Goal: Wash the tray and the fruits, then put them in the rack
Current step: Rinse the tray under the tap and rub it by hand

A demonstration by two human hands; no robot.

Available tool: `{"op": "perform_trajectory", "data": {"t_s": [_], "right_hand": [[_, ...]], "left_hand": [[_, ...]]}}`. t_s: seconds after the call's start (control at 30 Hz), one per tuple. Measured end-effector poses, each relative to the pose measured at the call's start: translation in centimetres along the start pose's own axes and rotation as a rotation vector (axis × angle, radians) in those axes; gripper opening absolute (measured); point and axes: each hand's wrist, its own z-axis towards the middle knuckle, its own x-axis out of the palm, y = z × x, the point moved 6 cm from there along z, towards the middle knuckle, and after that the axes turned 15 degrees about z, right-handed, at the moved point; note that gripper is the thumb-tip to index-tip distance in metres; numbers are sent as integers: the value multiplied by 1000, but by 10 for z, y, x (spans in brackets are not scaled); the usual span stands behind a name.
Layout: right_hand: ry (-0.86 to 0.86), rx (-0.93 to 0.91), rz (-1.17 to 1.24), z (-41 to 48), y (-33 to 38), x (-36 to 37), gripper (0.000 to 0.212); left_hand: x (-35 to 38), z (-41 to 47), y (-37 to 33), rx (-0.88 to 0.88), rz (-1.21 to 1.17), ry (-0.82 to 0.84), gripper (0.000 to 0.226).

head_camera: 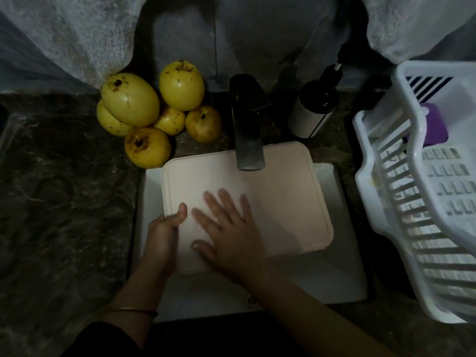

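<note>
Nearest, the left hand (162,233) grips the left edge of the pale pink tray (283,197), thumb on top, while the right hand (226,228) lies flat on the tray with its fingers spread. The tray lies across the white sink (342,253), its far edge under the dark tap (247,130). Six spotted yellow fruits (154,109) are piled on the dark marble bench (64,202) left of the tap, a dark pump bottle (311,109) stands right of it, and the white rack (412,202) sits far right.
</note>
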Motion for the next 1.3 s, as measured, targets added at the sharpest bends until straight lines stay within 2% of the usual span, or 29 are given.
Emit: {"op": "perform_trajectory", "data": {"t_s": [0.2, 0.3, 0.37, 0.43, 0.5, 0.6, 0.67, 0.87, 1.1, 1.2, 1.3], "right_hand": [[-104, 528, -26, -12, -99, -45, 67], [-246, 744, 113, -27, -131, -70, 87], [-319, 835, 252, -31, -137, -78, 93], [-358, 943, 438, -35, -146, -78, 82], [-488, 1044, 641, -40, -159, -80, 66], [-567, 1058, 655, -46, -165, -80, 61], [-587, 1072, 668, -51, -167, -76, 59], [-618, 1163, 750, -69, -166, -66, 56], [-651, 1177, 819, -76, -173, -65, 58], [-674, 1171, 837, -79, -176, -60, 59], [-667, 1158, 840, -77, -175, -61, 62]], "left_hand": [[-15, 6, 6, -35, 71, -63, 43], [-19, 8, 11, -55, 75, -48, 45], [-16, 9, 10, -48, 67, -31, 37], [-12, 11, 10, -43, 84, -45, 35], [-12, 11, 9, 7, 196, -139, 40], [-13, 7, 5, 76, 566, -408, 62], [-8, 4, 0, 83, 751, -564, 62], [21, 1, -8, 171, 1094, -631, 75], [6, 12, -15, 200, 1056, -696, 59], [-1, 17, -19, 211, 980, -677, 65], [-9, 27, -8, 137, 817, -629, 72]]}}
